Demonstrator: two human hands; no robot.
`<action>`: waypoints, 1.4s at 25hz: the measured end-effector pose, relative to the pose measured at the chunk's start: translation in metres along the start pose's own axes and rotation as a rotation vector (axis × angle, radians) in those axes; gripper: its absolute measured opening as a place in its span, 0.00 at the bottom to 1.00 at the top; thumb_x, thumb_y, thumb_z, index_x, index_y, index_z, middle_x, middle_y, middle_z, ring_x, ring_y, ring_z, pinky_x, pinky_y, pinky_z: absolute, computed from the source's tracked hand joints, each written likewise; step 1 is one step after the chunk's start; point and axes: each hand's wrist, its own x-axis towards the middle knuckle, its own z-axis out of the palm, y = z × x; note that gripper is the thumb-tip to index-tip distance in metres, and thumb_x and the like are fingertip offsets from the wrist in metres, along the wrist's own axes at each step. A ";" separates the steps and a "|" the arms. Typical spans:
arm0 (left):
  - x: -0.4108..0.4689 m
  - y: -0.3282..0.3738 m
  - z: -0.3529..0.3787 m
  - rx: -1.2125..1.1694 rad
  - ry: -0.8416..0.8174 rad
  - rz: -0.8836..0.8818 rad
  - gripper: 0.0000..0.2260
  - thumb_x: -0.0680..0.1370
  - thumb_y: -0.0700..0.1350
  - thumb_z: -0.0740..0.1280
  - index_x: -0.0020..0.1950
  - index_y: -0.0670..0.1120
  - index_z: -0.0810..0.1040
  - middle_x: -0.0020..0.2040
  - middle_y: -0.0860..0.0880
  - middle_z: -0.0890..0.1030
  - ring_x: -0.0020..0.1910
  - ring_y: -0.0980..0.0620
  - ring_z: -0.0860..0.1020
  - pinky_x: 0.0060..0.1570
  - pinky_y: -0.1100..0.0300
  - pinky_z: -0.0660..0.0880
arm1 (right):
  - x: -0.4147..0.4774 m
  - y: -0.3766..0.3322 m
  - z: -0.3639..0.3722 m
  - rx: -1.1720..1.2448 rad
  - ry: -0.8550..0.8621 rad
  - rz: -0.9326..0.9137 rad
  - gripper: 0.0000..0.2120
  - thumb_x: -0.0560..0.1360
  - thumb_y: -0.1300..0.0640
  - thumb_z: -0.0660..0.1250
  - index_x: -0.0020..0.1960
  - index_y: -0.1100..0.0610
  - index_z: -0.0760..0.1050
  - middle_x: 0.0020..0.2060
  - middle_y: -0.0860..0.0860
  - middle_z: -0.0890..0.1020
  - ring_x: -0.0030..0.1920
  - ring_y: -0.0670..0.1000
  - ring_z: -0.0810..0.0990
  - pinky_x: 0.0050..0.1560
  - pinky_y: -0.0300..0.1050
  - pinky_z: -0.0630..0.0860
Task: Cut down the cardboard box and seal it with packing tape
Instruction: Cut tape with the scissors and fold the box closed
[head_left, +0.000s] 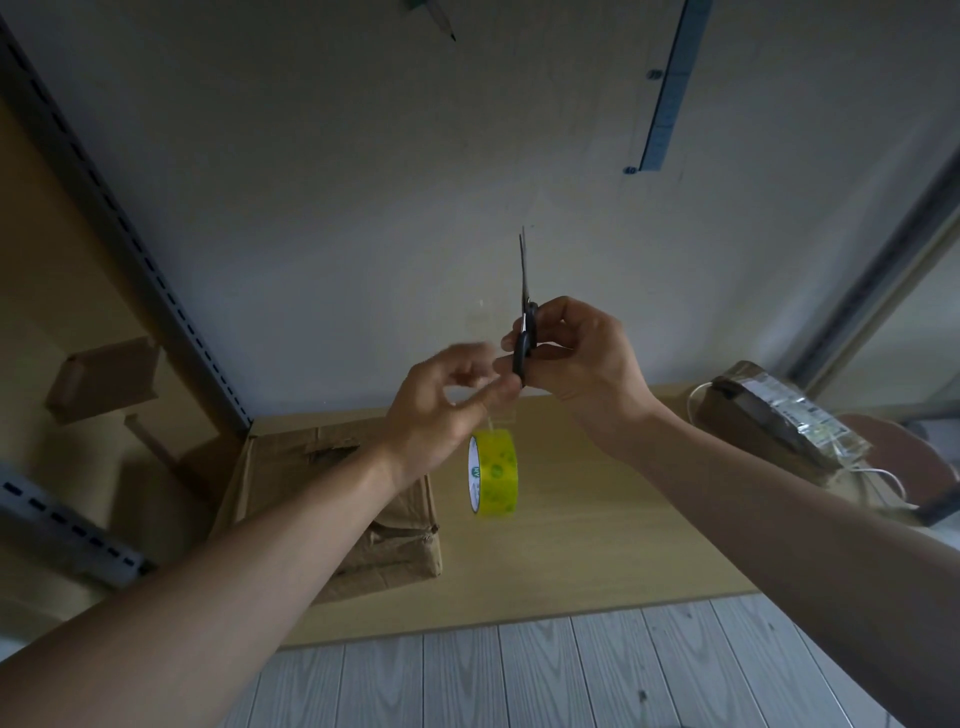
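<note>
Shelf unit (171, 291), left of tabletop (597, 545): small brown carton (104, 379) lies on a shelf, closed; contents not visible.

Cardboard box (291, 467) sits at the tabletop's left end, back against the wall and side close to the shelf upright. Top flaps are folded down and creased, with a torn patch on the lid. Nothing inside can be seen. No cut and no fresh tape are visible on it. Judged: sealing not yet begun.

Left hand (441, 405) is raised above the box's right edge. Its fingers are curled and motion-blurred, and thumb and forefinger appear to pinch the free end of a clear tape strip (501, 421). Tape roll (492, 474) is yellow-green and on edge, below the hand. It appears to hang from that strip over the tabletop's middle rather than rest on it — probably held up so a length can be drawn taut.

Scissors (523, 332) have their blades together and pointing up. The black handle is gripped in the right hand (582, 353), fingers wrapped round it, just beside the left thumb. Judged: positioned to snip the strip.

Far-right corner of tabletop: wrapped parcel (779, 421) — plastic-covered, labelled and closed, with a white cord beside it. Its contents are hidden.
</note>
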 end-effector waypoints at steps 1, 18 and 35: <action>-0.001 -0.002 0.003 0.004 -0.013 -0.022 0.19 0.72 0.56 0.76 0.56 0.46 0.84 0.51 0.50 0.84 0.55 0.55 0.80 0.53 0.60 0.73 | 0.000 -0.001 0.000 -0.015 0.003 0.002 0.16 0.66 0.76 0.75 0.48 0.62 0.77 0.45 0.61 0.85 0.42 0.59 0.86 0.47 0.53 0.83; 0.001 0.012 0.013 -0.101 -0.187 0.037 0.08 0.78 0.34 0.70 0.55 0.39 0.84 0.47 0.45 0.86 0.47 0.56 0.83 0.52 0.66 0.78 | 0.007 -0.012 -0.056 -0.252 0.079 -0.001 0.23 0.62 0.43 0.77 0.49 0.57 0.79 0.46 0.53 0.86 0.47 0.55 0.87 0.52 0.63 0.82; 0.003 0.026 -0.009 0.447 -0.219 0.224 0.25 0.77 0.40 0.72 0.69 0.57 0.70 0.51 0.56 0.84 0.38 0.64 0.78 0.38 0.71 0.69 | -0.026 0.019 -0.110 -1.082 -0.447 0.139 0.21 0.68 0.42 0.76 0.56 0.46 0.73 0.46 0.42 0.80 0.49 0.44 0.79 0.49 0.37 0.74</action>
